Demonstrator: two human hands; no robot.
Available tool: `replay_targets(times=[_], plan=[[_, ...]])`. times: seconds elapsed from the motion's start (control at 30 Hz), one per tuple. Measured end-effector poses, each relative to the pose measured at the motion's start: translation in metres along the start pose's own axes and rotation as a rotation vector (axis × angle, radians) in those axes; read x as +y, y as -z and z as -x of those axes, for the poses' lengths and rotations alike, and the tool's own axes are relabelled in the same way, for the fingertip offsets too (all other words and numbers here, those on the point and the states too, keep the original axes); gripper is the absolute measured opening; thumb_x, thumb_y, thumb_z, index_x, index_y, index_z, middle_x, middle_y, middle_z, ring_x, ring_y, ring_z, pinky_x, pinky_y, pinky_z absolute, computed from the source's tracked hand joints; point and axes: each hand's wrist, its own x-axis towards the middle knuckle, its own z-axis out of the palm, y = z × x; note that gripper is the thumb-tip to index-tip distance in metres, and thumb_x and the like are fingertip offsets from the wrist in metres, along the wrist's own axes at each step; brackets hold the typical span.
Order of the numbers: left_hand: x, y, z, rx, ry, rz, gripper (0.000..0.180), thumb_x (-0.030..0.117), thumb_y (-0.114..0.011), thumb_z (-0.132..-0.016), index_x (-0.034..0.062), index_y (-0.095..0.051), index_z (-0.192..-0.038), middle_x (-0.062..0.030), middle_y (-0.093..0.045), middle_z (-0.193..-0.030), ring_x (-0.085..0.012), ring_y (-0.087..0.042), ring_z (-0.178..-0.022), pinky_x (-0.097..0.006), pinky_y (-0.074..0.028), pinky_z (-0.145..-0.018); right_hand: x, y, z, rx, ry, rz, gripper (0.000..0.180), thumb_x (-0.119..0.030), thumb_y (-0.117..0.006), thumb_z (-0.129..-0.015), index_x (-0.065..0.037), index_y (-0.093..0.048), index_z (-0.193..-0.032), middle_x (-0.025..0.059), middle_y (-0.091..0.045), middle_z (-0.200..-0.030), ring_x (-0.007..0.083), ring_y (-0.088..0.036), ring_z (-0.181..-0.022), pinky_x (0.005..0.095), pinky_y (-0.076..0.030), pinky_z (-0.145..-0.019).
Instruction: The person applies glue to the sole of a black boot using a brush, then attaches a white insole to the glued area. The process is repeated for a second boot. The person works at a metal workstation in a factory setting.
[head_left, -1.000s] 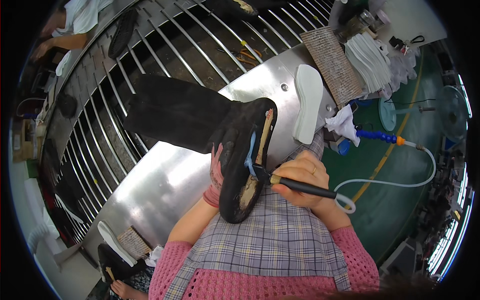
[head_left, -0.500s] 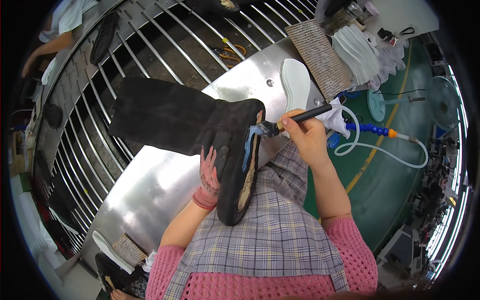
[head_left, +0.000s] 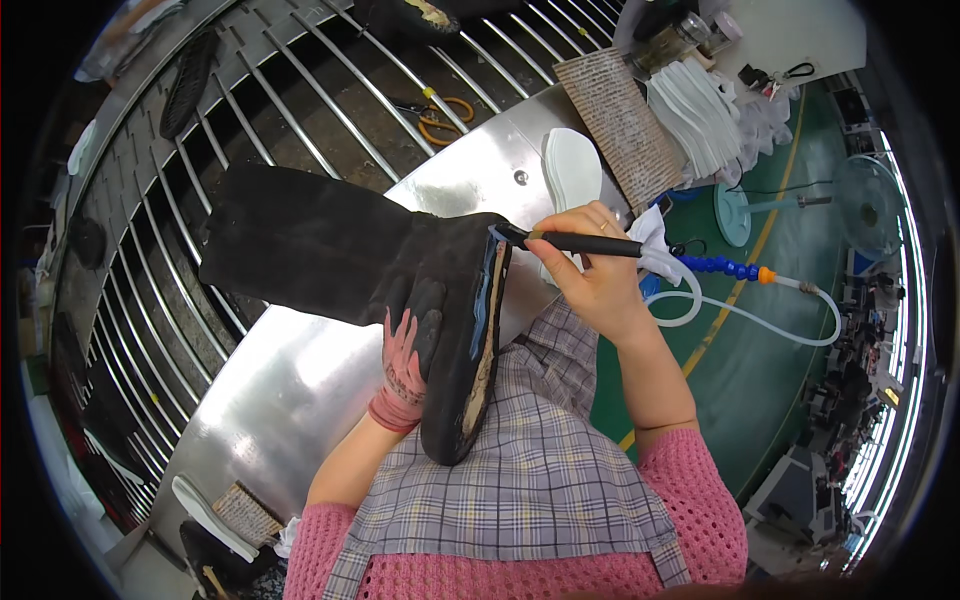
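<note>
Head view: hands apart, each on its own item. Left hand (head_left: 405, 370), in a thin pink knit glove with black-coated fingers, is clamped around the foot part of a matte black, suede-looking boot (head_left: 310, 245). Boot is tilted on its side above the bench (head_left: 290, 370), smooth shiny sheet metal; its broad, flat shaft reaches out over round polished rods (head_left: 360, 140), sole facing right. Sole has a rough tan patch plus a long, slim blue strip (head_left: 482, 310). Bare right hand (head_left: 595, 275) pinches a slim brush (head_left: 590, 243) by its smooth black handle, head at the heel end of the sole; bristle contact too small to tell. Beyond that hand: smooth white insoles (head_left: 572, 170) and a ribbed brown board (head_left: 615, 130). Translucent tube (head_left: 755, 310) curves off to the right, below a beaded blue hose (head_left: 715, 264).
</note>
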Motion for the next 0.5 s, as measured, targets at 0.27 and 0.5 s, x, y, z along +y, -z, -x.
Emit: replay_targets(times=[0.27,0.5], plan=[[0.004,0.009,-0.024,0.000,-0.031,0.037,0.056,0.027,-0.065,-0.087,-0.0022,-0.042,-0.129,-0.0236,-0.051,-0.135,-0.0433,-0.053,-0.121,-0.065,-0.032,-0.103,-0.009,0.015,0.003,-0.202,-0.029,-0.166,0.014,-0.014,-0.076,-0.079,-0.004,-0.066,-0.084,0.0064,-0.064,-0.078,0.0252,-0.056,-0.072,0.0359,-0.045,-0.066],[0.001,0.002,-0.010,0.026,-0.025,0.007,0.052,0.023,-0.063,-0.088,-0.0028,-0.043,-0.128,-0.0214,-0.051,-0.136,-0.0423,-0.052,-0.122,-0.065,-0.032,-0.104,0.003,0.004,0.004,-0.008,-0.110,-0.130,0.014,-0.012,-0.075,-0.079,-0.004,-0.066,-0.086,0.0058,-0.065,-0.078,0.0227,-0.056,-0.072,0.0350,-0.044,-0.064]])
